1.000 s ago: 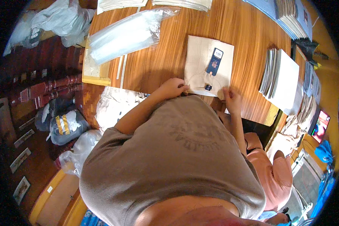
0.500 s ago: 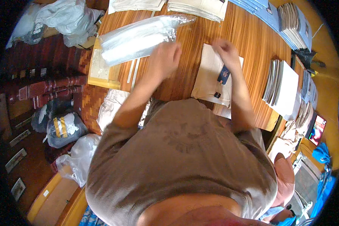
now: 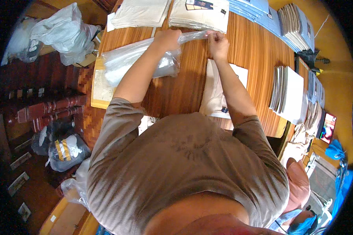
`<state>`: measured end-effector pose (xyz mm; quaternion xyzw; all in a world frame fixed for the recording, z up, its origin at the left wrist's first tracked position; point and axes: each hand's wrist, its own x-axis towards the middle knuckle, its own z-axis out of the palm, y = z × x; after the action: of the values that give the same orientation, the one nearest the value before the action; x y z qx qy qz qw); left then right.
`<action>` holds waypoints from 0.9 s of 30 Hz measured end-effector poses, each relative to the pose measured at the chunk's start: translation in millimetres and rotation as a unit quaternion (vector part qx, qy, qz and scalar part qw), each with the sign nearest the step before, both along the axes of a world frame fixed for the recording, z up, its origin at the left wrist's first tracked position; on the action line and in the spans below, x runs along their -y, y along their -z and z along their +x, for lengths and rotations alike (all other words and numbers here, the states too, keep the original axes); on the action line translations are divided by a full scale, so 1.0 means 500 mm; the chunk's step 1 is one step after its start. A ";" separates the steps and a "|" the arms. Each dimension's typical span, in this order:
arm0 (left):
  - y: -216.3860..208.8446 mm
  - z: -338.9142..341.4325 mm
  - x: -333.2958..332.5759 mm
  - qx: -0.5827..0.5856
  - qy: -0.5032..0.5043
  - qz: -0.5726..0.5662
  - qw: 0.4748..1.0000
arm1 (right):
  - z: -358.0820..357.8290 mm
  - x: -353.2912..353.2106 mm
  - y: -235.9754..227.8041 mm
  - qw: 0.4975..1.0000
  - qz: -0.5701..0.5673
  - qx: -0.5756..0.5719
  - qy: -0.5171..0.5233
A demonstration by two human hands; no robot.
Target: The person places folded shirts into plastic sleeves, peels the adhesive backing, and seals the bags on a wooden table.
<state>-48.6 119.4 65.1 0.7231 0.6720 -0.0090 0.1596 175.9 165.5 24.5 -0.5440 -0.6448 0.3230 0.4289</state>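
Note:
Clear plastic bags (image 3: 123, 64) lie in a flat, shiny pile at the table's left. One edge of the clear plastic (image 3: 194, 36) is stretched rightward between my two hands. My left hand (image 3: 168, 40) is closed on this plastic at the pile's upper right. Farther right, my right hand (image 3: 219, 44) pinches the end of the stretched edge with fingers together. Below it, a folded cream garment (image 3: 210, 88) rests on the table, partly covered by my right forearm. A small black piece (image 3: 224, 110) shows near its lower edge.
Folded cream garments (image 3: 141, 13) and a tagged cream stack (image 3: 200, 17) line the far edge. Blue folded garments (image 3: 268, 19) and a grey-and-white stack (image 3: 290, 92) stand to the right. A lit phone (image 3: 328, 127) is beyond. Bulging plastic bags (image 3: 68, 150) sit at left.
Both hands have moved away from me. The right hand has left the cream garment and now pinches the clear plastic, which is drawn taut from the left hand.

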 end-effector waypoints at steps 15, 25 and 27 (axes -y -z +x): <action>-0.105 0.191 0.106 0.578 0.167 0.108 0.792 | 0.355 0.171 -0.384 0.926 0.342 0.160 -0.007; 0.038 0.447 0.141 0.752 0.005 -0.269 0.602 | 0.569 0.044 -0.294 0.922 -0.087 -0.349 0.139; 0.024 0.468 0.150 0.765 -0.043 -0.276 0.580 | 0.637 0.048 -0.221 0.867 -0.138 -0.470 0.088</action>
<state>185.6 44.5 53.2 0.3534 0.2959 0.3697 0.8068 494.7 141.7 135.1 -0.4362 -0.2648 0.5870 0.6285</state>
